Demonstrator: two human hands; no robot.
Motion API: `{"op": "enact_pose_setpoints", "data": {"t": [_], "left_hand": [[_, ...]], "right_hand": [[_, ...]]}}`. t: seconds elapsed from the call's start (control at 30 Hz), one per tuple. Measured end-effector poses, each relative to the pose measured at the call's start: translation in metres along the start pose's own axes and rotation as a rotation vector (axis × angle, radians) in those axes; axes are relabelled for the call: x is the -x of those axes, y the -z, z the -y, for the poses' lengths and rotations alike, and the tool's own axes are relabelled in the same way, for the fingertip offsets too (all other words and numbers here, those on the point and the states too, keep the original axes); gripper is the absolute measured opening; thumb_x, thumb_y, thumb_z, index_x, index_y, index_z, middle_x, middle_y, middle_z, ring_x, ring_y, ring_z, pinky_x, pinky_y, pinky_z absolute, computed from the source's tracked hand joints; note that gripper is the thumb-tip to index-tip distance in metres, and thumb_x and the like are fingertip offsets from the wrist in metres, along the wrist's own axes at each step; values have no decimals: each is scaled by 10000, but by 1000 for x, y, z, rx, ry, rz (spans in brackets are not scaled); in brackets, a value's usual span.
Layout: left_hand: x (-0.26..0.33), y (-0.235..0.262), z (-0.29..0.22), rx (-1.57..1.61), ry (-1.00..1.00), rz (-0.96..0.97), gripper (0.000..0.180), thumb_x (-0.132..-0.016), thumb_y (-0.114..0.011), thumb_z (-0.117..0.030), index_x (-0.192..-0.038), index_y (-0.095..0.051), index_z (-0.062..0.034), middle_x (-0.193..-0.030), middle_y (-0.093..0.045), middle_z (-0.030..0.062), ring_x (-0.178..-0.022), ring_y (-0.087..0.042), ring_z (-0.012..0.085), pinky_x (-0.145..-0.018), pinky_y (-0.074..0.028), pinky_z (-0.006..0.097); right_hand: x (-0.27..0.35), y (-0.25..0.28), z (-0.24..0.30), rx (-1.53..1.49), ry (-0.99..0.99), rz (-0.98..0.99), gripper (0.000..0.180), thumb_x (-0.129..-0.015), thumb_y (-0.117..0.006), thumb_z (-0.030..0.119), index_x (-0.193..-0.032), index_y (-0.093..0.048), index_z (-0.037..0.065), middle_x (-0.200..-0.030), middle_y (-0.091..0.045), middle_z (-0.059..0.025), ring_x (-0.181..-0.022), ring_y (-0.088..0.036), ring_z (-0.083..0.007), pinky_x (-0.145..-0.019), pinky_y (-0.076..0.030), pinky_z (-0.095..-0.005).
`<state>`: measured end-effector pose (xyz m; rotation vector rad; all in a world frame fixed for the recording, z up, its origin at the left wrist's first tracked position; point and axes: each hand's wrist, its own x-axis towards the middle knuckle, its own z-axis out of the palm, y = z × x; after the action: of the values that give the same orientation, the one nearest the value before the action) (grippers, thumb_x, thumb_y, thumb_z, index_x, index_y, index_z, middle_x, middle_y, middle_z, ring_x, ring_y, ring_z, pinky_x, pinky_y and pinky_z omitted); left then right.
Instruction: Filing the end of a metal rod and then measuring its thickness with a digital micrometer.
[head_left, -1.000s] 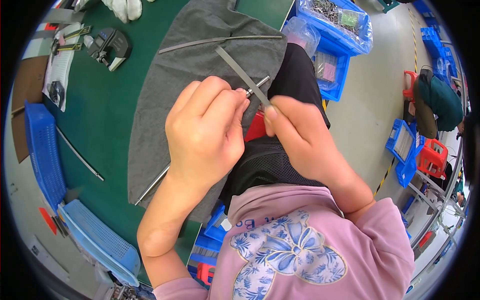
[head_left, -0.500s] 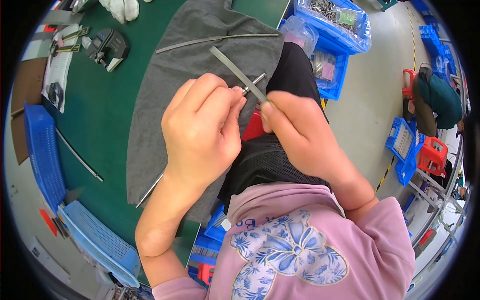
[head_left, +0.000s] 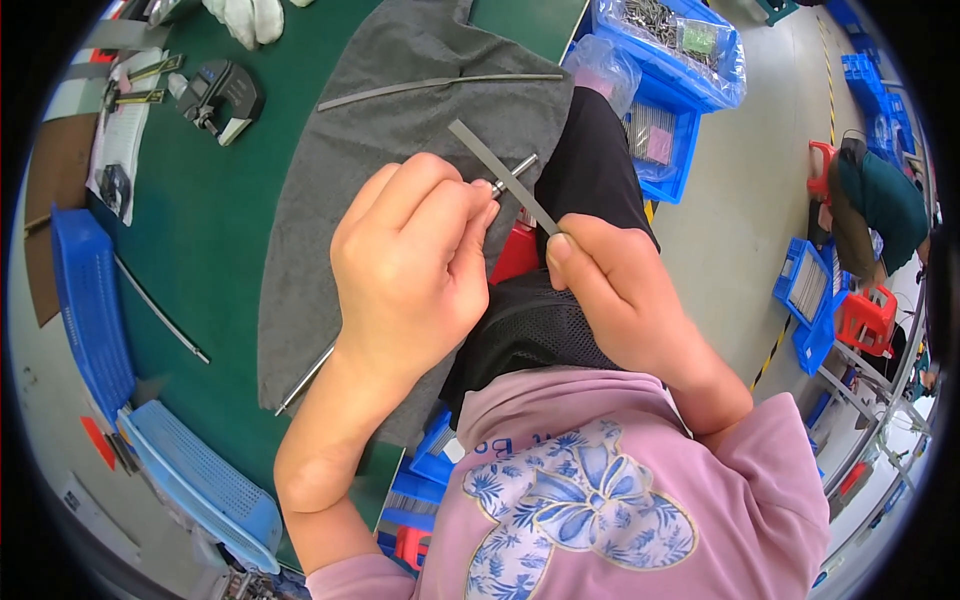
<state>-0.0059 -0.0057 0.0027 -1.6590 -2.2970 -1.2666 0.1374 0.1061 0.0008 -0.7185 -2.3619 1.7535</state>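
My left hand [head_left: 415, 265] is closed around a thin metal rod [head_left: 516, 168]; its tip sticks out past my fingers and its other end pokes out below my wrist over the grey cloth [head_left: 400, 120]. My right hand [head_left: 620, 300] grips a flat grey metal file [head_left: 500, 175], whose blade lies across the rod's tip. Both hands hover over the cloth's right edge, above my lap.
A second long grey rod [head_left: 440, 85] lies on the cloth. On the green table [head_left: 220, 210] are a thin rod [head_left: 160, 310], a dark gauge tool [head_left: 215, 95], white gloves [head_left: 245, 15] and blue trays [head_left: 85, 290]. Blue bins [head_left: 680, 60] of parts stand right. A person [head_left: 875, 205] crouches far right.
The file has shifted slightly along the rod tip; both hands stay in nearly the same place.
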Motion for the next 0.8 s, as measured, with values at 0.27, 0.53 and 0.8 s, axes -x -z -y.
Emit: {"op": "enact_pose_setpoints", "data": {"t": [0.27,0.53,0.8], "left_hand": [[-1,1,3,3,3,-6,170,-648,-715,66,-753,-608,-13,-718,-548,72,-631,-541,257,-546,-439,347],[-1,-1,3,8,4,-13,172,-640,-715,57,-760,-613,-14,-725,-549,71,-635,-541,258,-546,-439,345],[0,0,2,-8,-30,1,189,-635,-712,56,-778,-611,-16,-738,-541,71,-647,-541,259,-560,-446,355]], "right_hand": [[-4,-2,-1,-8,-5,0,276,-943,-503,183,-737,-520,2,-639,-585,-180,-633,-597,-395,-556,-439,-451],[-16,-13,-11,-34,138,-83,245,-940,-522,164,-743,-506,17,-609,-563,-174,-588,-578,-393,-514,-421,-446],[-15,-25,-26,75,243,-194,221,-931,-537,137,-746,-461,43,-550,-493,-160,-526,-539,-380,-465,-385,-431]]}}
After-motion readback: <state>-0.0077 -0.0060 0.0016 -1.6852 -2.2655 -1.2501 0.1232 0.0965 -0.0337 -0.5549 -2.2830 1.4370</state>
